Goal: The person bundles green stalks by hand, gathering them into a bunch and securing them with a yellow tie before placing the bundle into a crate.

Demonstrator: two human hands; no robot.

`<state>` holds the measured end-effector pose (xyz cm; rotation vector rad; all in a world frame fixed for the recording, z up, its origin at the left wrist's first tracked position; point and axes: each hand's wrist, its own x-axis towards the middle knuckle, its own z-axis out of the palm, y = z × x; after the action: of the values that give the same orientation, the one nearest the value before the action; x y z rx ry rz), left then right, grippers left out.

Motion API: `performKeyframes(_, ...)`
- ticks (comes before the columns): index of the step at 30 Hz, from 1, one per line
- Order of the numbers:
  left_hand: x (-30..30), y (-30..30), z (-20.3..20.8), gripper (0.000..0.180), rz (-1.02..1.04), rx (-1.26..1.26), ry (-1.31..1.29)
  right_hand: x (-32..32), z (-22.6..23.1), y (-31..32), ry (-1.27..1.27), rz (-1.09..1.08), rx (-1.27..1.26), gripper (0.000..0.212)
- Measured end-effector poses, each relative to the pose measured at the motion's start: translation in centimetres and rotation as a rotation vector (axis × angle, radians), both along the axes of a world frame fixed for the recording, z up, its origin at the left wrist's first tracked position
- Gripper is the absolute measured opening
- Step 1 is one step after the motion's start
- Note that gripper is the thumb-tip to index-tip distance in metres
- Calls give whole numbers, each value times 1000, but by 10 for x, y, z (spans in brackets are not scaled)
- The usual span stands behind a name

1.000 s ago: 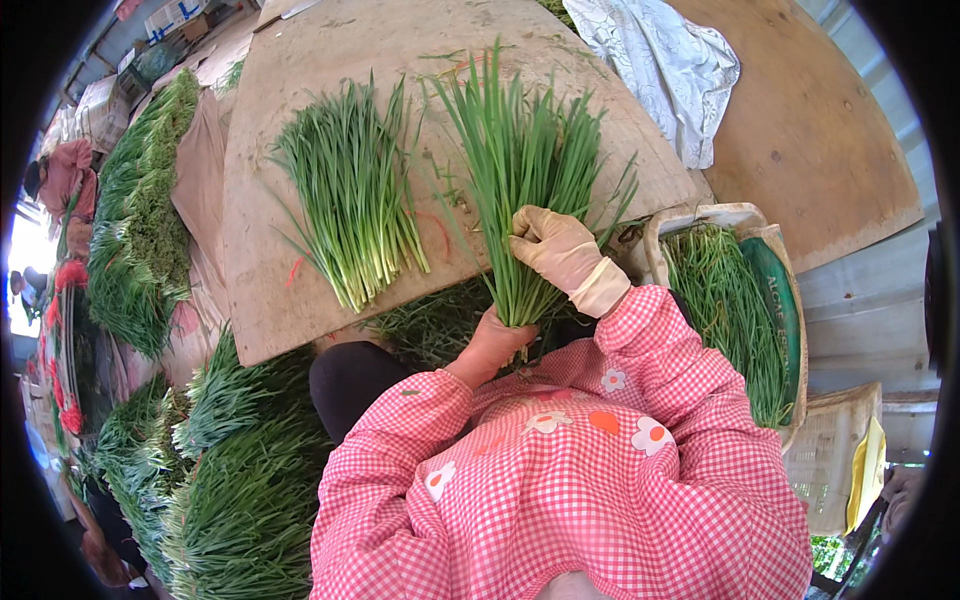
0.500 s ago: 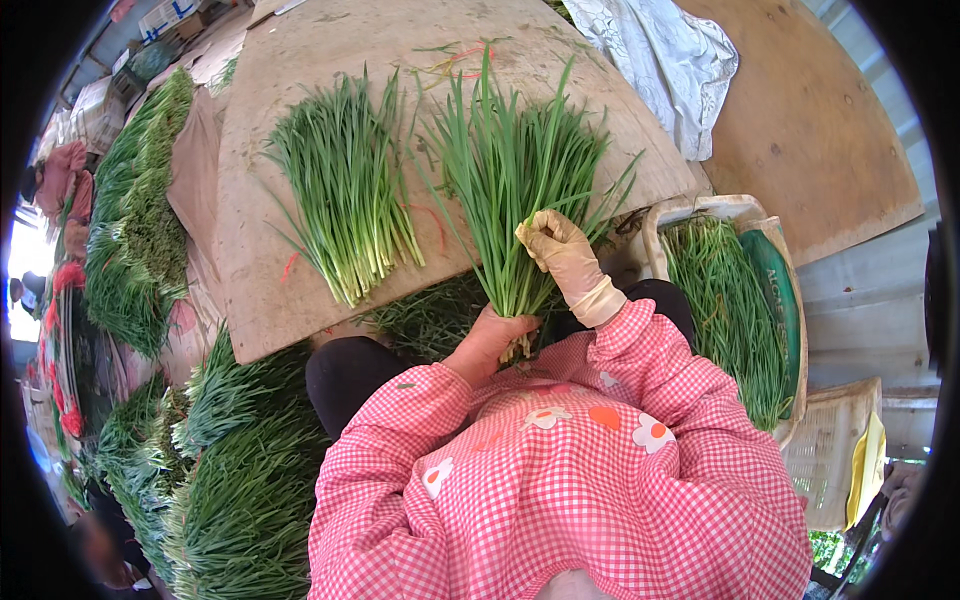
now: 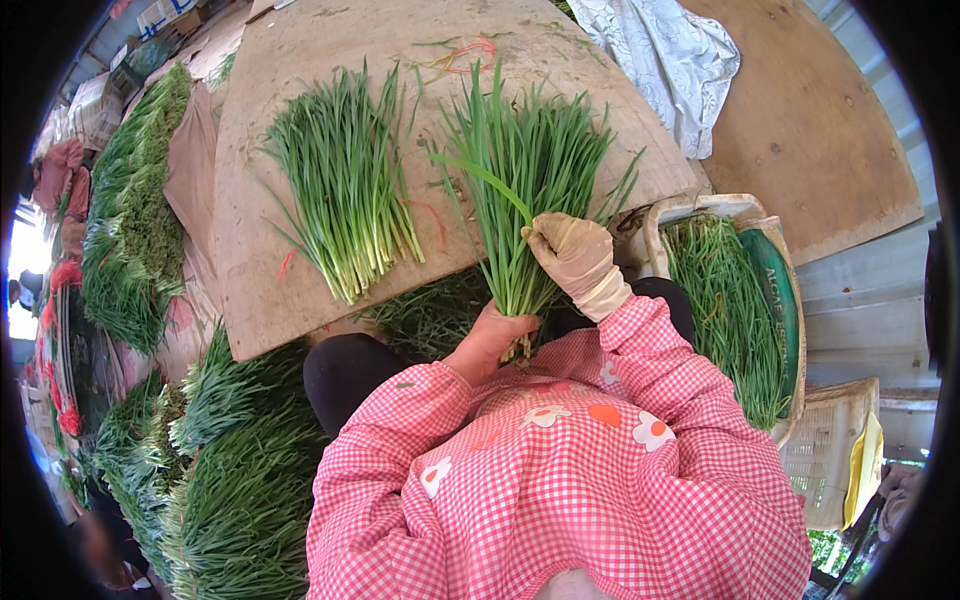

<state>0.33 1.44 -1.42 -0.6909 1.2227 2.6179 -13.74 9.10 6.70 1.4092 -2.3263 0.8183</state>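
My left hand [image 3: 490, 340] is closed around the pale stem ends of a bunch of garlic chives [image 3: 540, 150], whose green tips fan out away from me over the wooden board [image 3: 235, 310]. In a cream glove, my right hand [image 3: 578, 258] is at the right side of that bunch. Its thumb and fingers pinch a single chive leaf [image 3: 492, 180], which arcs up to the left, lighter than the rest. A second bunch of chives [image 3: 340, 170] lies loose on the board to the left, pale ends toward me.
Big heaps of chives [image 3: 245, 490] are stacked at my left, with another long pile [image 3: 135, 220] farther off. A white crate [image 3: 655, 245] of chives stands at my right. Red ties [image 3: 475, 60] and a white patterned cloth [image 3: 660, 70] lie at the board's far side.
My right hand has shifted slightly right and turned over more. A lone leaf now bends out from its fingers across the bunch. My left hand keeps its grip in the same place.
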Motion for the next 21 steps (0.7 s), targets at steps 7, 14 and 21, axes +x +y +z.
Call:
performKeyframes(7, -1, -3, 2, 44, -14, 32, -22, 8, 14, 3, 164, 29, 51, 17)
performKeyframes(14, -1, -3, 0, 43, -3, 119, -50, 8, 5, 1, -179, 123, -210, 6)
performKeyframes(21, 1, -4, 11, 41, -13, 28, -69, -6, 14, -6, -232, 185, -118, 33)
